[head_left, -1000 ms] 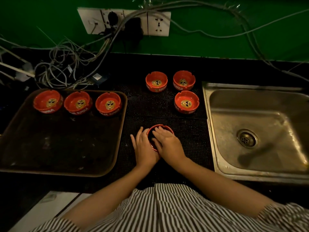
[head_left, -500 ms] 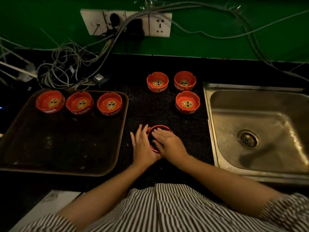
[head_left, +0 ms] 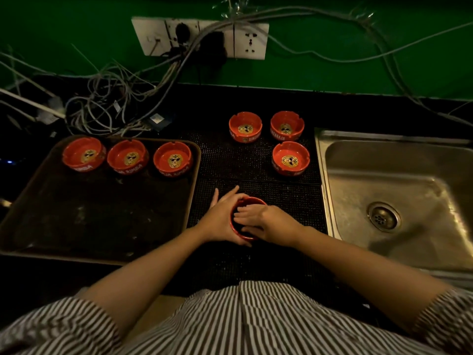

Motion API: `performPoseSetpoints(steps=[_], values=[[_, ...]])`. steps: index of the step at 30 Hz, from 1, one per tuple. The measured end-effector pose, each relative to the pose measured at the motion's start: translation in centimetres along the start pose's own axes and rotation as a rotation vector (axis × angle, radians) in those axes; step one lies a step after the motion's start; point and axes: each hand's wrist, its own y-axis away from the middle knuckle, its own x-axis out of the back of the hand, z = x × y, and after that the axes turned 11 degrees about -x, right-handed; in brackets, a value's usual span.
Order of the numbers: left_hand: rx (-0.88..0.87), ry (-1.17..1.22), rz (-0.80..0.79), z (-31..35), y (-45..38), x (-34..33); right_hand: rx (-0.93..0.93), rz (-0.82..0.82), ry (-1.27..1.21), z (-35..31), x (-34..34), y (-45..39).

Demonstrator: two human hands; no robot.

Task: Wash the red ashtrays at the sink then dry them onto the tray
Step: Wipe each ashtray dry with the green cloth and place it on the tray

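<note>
A person in a striped shirt (head_left: 256, 321) stands at a dark counter (head_left: 256, 98) under a green wall (head_left: 332, 70). The light in the room is low. On the wall there is a white socket panel (head_left: 199, 38), and many grey cables (head_left: 107, 108) hang from it and lie in a heap on the back left part of the counter. A black dotted mat (head_left: 256, 172) covers the middle of the counter. On the right of the mat is a metal sink (head_left: 399, 201) with a round drain (head_left: 383, 217) in the bottom. On the left of the mat lies a brown tray (head_left: 97, 213), and three red ashtrays stand in a row along its far edge: the left ashtray (head_left: 84, 154), the middle ashtray (head_left: 127, 157) and the right ashtray (head_left: 172, 159). Three more stand on the far part of the mat, two at the back (head_left: 245, 126) (head_left: 287, 125) and one (head_left: 290, 158) in front of them, close to the sink. One more red ashtray (head_left: 247, 201) is in the hands, over the near part of the mat. The left hand (head_left: 221, 217) holds it from the left side, with the thumb curled around its near wall and the other fingers lying along its far side. The right hand (head_left: 266, 221) reaches into the bowl with the fingers bent inside; I cannot tell if they hold a cloth.
</note>
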Motion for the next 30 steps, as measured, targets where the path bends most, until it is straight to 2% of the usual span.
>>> performPoseSetpoints(steps=[2, 5, 7, 9, 11, 14, 18, 21, 24, 27, 30], values=[[0.067, -0.062, 0.093, 0.9, 0.8, -1.2, -0.064, 0.144, -0.002, -0.7, -1.0, 0.4], [0.207, -0.145, 0.321, 3.2, 2.2, -3.7, -0.269, 0.444, 0.010, -2.4, -3.2, 0.8], [0.264, -0.151, 0.440, 4.6, 2.2, -5.1, -0.380, 0.531, 0.017, -3.4, -3.9, 0.6], [0.326, -0.113, 0.510, 4.9, 1.8, -5.7, -0.418, 0.554, 0.024, -3.8, -4.1, 0.3], [0.309, -0.081, 0.491, 4.0, 1.5, -5.5, -0.394, 0.543, 0.020, -3.7, -4.1, 0.3], [0.180, -0.038, 0.324, 1.7, 1.0, -3.6, -0.277, 0.436, 0.018, -2.7, -3.6, 0.4], [0.024, -0.009, 0.053, -0.5, -0.3, -0.5, -0.045, 0.150, 0.005, -0.7, -1.0, 0.1], [0.011, 0.007, 0.026, -0.2, 0.0, -0.1, 0.003, 0.044, -0.024, -0.1, 0.1, -0.1], [0.103, -0.141, 0.180, 1.6, 1.5, -2.5, -0.106, 0.222, -0.018, -1.1, -1.6, 0.5], [0.298, -0.219, 0.372, 4.0, 1.9, -5.5, -0.304, 0.462, 0.015, -3.0, -3.7, 0.6], [0.407, -0.181, 0.506, 5.1, 1.2, -6.2, -0.416, 0.543, 0.026, -4.3, -4.2, 0.1]])
